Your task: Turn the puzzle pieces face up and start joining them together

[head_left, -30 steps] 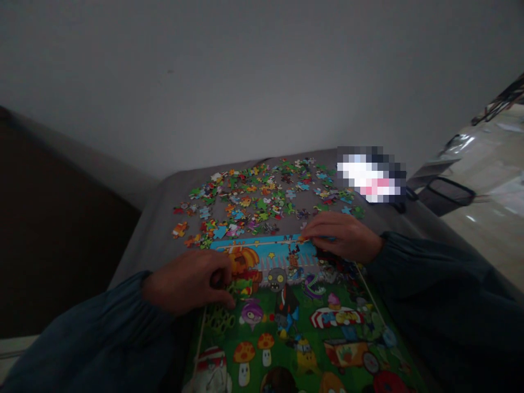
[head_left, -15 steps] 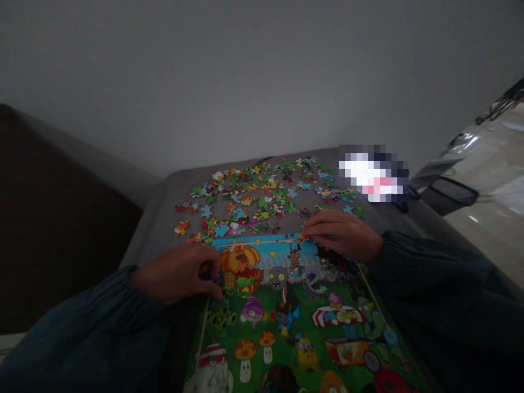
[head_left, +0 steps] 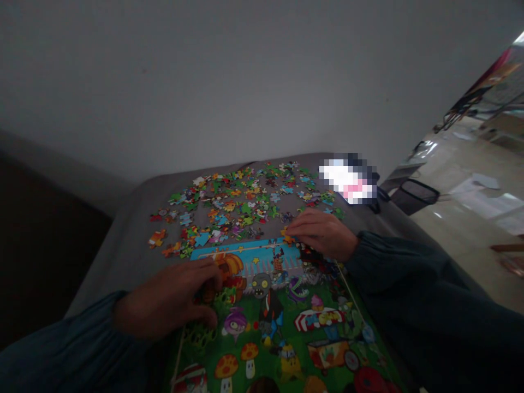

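A puzzle board [head_left: 266, 338] printed with cartoon zombies, mushrooms and a pumpkin lies in front of me. Between the thumb and fingertips of my right hand [head_left: 325, 232] is an orange puzzle piece [head_left: 287, 236], at the board's far edge. My left hand [head_left: 176, 295] hovers over or rests on the board's left side, with curved fingers and the thumb apart; no piece shows in it. Part of the pumpkin picture is hidden behind those fingers. Beyond the board, many loose puzzle pieces [head_left: 229, 206] are scattered on grey cloth.
The grey cloth-covered surface [head_left: 123, 218] runs back to a plain wall [head_left: 229, 82]. A pixelated bright object [head_left: 347, 180] lies at the far right, beside a dark strap or cord. Further right is a shiny pale floor [head_left: 458, 218] with a dark-framed item [head_left: 420, 192].
The view has turned slightly right, so everything sits further left. My left hand has come nearer over the board, its thumb and fingers further apart. My right hand still pinches the orange piece.
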Demonstrator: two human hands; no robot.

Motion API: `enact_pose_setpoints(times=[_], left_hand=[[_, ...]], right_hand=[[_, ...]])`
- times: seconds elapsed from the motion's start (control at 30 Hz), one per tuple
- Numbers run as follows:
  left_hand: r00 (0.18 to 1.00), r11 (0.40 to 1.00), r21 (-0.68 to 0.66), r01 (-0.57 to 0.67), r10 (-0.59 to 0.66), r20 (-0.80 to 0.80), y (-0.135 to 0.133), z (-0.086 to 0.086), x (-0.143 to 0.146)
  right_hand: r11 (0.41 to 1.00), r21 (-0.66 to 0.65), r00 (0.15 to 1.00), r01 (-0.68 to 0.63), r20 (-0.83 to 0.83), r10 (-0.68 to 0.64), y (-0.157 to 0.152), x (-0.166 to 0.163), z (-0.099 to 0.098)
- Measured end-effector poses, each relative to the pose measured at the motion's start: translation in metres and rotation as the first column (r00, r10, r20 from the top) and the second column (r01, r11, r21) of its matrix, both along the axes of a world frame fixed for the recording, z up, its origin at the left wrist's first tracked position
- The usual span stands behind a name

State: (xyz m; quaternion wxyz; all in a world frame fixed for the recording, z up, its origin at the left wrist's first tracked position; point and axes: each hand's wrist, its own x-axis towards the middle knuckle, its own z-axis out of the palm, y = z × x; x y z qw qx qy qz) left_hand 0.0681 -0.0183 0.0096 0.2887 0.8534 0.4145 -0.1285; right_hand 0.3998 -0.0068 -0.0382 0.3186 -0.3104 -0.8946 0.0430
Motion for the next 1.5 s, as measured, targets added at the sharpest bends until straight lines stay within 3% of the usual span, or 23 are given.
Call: enact_pose_setpoints(times=[0.3,0.6,0.93,1.13,1.37,1.5], left_hand=[[0.998,0.999,-0.034,-0.006,0.009,0.067,0.002,-0.005,0.004],[0.982,0.995,0.101,0.017,-0.035,0.185,0.0,-0.011,0.01],[0.953,0.991,0.135,0.0,-0.04,0.299,0.003,-0.026,0.014],[0.94,0.994,0.111,-0.013,-0.026,0.341,0.002,-0.025,0.015],[0.925,0.997,0.073,-0.012,-0.016,0.378,0.002,-0.027,0.018],[0.919,0.998,0.028,-0.062,0.046,0.392,0.001,-0.025,0.02]], right_hand=[[0.993,-0.115,0.999,0.012,-0.046,-0.018,-0.006,-0.007,0.002],[0.985,-0.17,0.998,-0.029,-0.056,0.02,-0.003,-0.005,0.001],[0.977,-0.156,0.988,0.142,0.083,-0.13,-0.001,-0.005,-0.004],[0.972,-0.14,0.977,0.191,0.127,-0.173,0.002,-0.004,-0.002],[0.961,-0.136,0.952,0.239,0.229,-0.204,0.036,-0.021,0.021],[0.933,-0.123,0.902,0.338,0.326,-0.284,0.063,-0.035,0.021]])
